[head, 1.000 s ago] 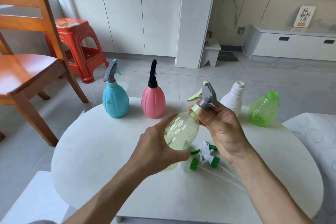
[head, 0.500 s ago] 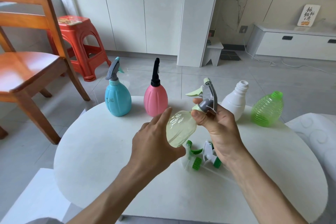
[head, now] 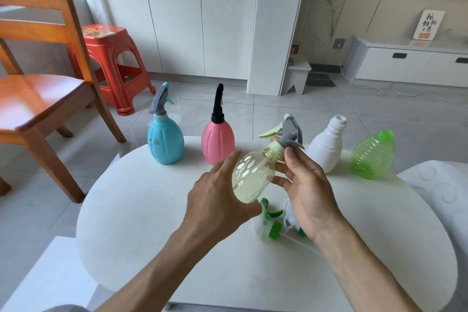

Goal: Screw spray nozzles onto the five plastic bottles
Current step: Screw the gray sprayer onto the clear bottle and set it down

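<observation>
Right hand shifted its grip on nozzle; left hand holds bottle.

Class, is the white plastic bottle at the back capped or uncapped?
Uncapped: the white plastic bottle shows a bare threaded neck, no nozzle on it.

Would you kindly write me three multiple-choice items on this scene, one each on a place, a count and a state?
1. In the row, the blue bottle stands at the: A. left end B. middle C. right end
2. Bottles with bare, open necks: A. one B. two C. four
3. The pale yellow bottle is: A. standing upright B. lying flat C. held up, tilted

Answers:
1 A, every other bottle sits to its right.
2 B, only the white bottle and the green bottle lack nozzles.
3 C, the left hand grips its body while the right hand pinches the grey nozzle at its neck.
</observation>
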A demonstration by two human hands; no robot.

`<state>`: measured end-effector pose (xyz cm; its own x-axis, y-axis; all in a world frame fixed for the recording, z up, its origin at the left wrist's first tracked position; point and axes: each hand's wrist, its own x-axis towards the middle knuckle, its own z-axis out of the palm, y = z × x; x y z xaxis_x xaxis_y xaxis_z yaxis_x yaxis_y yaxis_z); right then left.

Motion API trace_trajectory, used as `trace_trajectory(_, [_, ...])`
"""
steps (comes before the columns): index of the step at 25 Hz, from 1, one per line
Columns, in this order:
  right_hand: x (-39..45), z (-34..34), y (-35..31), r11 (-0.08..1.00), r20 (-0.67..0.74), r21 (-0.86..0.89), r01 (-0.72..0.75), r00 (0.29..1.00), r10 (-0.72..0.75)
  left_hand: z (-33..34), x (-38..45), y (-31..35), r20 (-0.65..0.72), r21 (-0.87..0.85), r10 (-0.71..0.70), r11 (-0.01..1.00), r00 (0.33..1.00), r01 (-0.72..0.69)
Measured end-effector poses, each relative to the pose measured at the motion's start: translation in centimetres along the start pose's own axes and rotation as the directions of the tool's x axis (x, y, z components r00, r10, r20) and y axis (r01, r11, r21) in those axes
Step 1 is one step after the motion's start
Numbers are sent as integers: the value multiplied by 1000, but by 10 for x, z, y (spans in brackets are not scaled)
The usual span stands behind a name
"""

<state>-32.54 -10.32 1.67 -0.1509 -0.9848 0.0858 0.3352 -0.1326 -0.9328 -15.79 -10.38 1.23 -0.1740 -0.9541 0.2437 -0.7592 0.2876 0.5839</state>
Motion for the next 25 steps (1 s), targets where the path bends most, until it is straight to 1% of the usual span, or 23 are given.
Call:
trace_trajectory(3, [-1, 1, -2, 999, 25, 35, 9, 1000, -10, -1, -1, 1, -34, 21, 28, 999, 999, -27])
trace_trajectory(6, [-2, 5, -1, 997, -41, 76, -24, 999, 27, 0, -2, 2, -50, 69, 51, 997, 997, -47])
trace_trajectory(10, [-1, 9, -1, 993, -83, 97, -69, 994, 77, 1, -2, 2, -53, 109, 63, 992, 997, -57])
trace_trajectory(13, [-1, 8, 2, 996, -122, 73, -43, 991, 52, 4, -1, 3, -46, 100, 48, 994, 998, -43])
trace_trajectory(15, [-1, 7, 3, 998, -92, 60, -31, 995, 36, 5, 0, 2, -34, 96, 37, 995, 999, -34])
trace_trajectory(17, [0, 4, 1, 999, -53, 31, -35, 998, 36, 6, -1, 1, -18, 93, 32, 995, 999, -30])
trace_trajectory(19, [2, 2, -2, 998, -55, -50, -40, 998, 37, 6, -1, 1, -3, 116, 32, 993, 999, -32])
trace_trajectory(22, [5, 3, -2, 983, -128, -180, -27, 992, 4, 6, 0, 0, -18, 206, 56, 977, 998, -51])
trace_trajectory(24, [5, 5, -1, 977, -165, -211, -6, 986, -30, 7, 0, 0, -23, 263, 76, 963, 997, -68])
trace_trajectory(25, [4, 5, 0, 976, -164, -219, 3, 986, -40, 7, -1, 1, -19, 262, 75, 963, 997, -67])
